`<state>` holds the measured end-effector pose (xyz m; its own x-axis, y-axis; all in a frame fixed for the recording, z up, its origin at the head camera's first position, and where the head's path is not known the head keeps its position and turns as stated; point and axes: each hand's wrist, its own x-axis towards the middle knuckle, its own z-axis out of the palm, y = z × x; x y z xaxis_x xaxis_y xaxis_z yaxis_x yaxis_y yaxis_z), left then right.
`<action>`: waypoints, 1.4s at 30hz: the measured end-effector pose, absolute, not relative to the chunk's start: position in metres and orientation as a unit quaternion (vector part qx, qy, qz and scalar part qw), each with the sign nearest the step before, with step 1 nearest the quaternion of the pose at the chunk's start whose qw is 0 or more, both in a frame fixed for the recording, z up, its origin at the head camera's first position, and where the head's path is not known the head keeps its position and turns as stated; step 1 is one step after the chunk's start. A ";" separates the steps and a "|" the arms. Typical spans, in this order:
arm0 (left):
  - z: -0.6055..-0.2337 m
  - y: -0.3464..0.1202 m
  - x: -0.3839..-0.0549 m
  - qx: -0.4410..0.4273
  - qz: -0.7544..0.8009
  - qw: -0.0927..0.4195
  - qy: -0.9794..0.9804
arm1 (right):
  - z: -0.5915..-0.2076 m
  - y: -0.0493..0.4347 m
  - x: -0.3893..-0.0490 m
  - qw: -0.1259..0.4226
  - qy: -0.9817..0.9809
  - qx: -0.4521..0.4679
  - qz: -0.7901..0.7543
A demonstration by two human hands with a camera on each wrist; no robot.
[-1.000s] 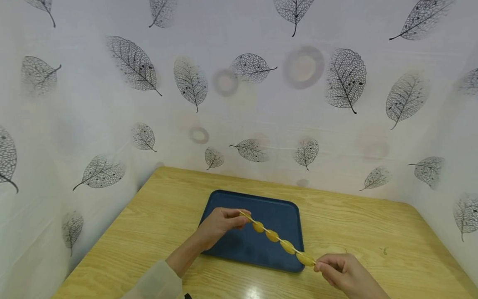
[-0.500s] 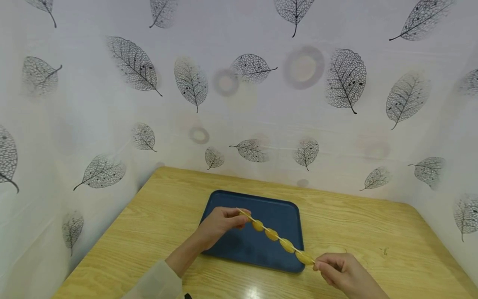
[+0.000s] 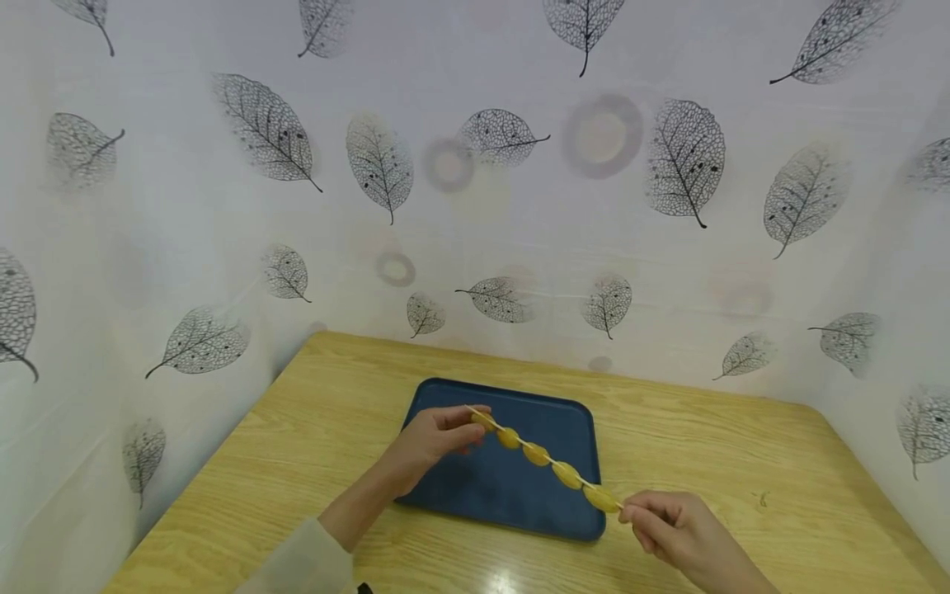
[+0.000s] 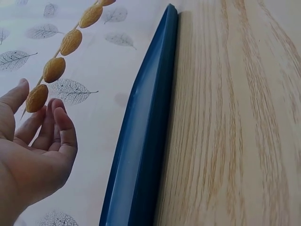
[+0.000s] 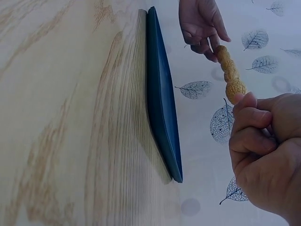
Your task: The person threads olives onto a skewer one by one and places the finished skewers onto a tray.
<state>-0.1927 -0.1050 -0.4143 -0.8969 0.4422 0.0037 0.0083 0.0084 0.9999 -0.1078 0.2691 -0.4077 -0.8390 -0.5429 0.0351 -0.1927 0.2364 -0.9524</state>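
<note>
A skewer [image 3: 566, 474] threaded with several wrinkled, golden, oval pieces is held aslant over a dark blue tray [image 3: 530, 524]. My right hand [image 3: 679, 532] pinches its near end between thumb and forefinger, with the other fingers curled. At the far end is my left hand [image 3: 426, 450], thumb and fingers spread around the last piece. In the left wrist view that piece [image 4: 36, 98] shows nearly whole between the straight thumb and the loosely bent fingers of the left hand [image 4: 42, 155]. The right wrist view shows the right hand [image 5: 270, 146] covering the skewer's end.
The tray lies flat on a light wooden table [image 3: 319, 421]. Behind and at the sides hangs a white curtain [image 3: 475, 223] printed with grey leaves. A small green mark [image 3: 763, 499] shows on the table at the right.
Both hands and the skewer have shifted slightly up and left in the head view. My left thumb and forefinger have parted, and more of the last piece shows between them.
</note>
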 end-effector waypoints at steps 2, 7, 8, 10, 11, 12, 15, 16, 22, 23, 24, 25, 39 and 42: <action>-0.415 -0.109 -0.193 0.167 0.680 0.156 0.696 | -0.408 0.269 -0.108 0.147 0.773 -0.239 -0.569; -0.415 -0.121 -0.195 0.172 0.677 0.144 0.701 | -0.408 0.269 -0.109 0.127 0.780 -0.237 -0.565; -0.415 -0.123 -0.195 0.171 0.678 0.142 0.701 | -0.408 0.269 -0.110 0.124 0.782 -0.236 -0.563; -0.415 -0.128 -0.196 0.169 0.676 0.136 0.704 | -0.408 0.270 -0.111 0.121 0.784 -0.235 -0.562; -0.414 -0.131 -0.195 0.169 0.675 0.133 0.706 | -0.408 0.271 -0.111 0.120 0.787 -0.231 -0.559; -0.414 -0.133 -0.195 0.164 0.673 0.130 0.710 | -0.408 0.271 -0.111 0.118 0.789 -0.229 -0.557; -0.411 -0.140 -0.193 0.164 0.665 0.122 0.718 | -0.408 0.272 -0.111 0.113 0.794 -0.224 -0.554; -0.410 -0.143 -0.193 0.166 0.664 0.120 0.719 | -0.408 0.272 -0.111 0.110 0.795 -0.225 -0.553; -0.412 -0.158 -0.191 0.198 0.629 0.085 0.747 | -0.410 0.275 -0.114 0.105 0.788 -0.227 -0.563; -0.413 -0.161 -0.191 0.202 0.617 0.075 0.757 | -0.410 0.275 -0.114 0.103 0.790 -0.225 -0.561; -0.414 -0.164 -0.191 0.205 0.606 0.065 0.766 | -0.410 0.275 -0.114 0.102 0.791 -0.223 -0.560; -0.416 -0.167 -0.191 0.207 0.595 0.057 0.774 | -0.410 0.276 -0.114 0.100 0.794 -0.219 -0.558; -0.430 -0.190 -0.194 0.234 0.495 0.047 0.836 | -0.411 0.278 -0.118 0.082 0.822 -0.200 -0.526; -0.436 -0.194 -0.196 0.242 0.470 0.051 0.847 | -0.411 0.278 -0.119 0.086 0.824 -0.194 -0.525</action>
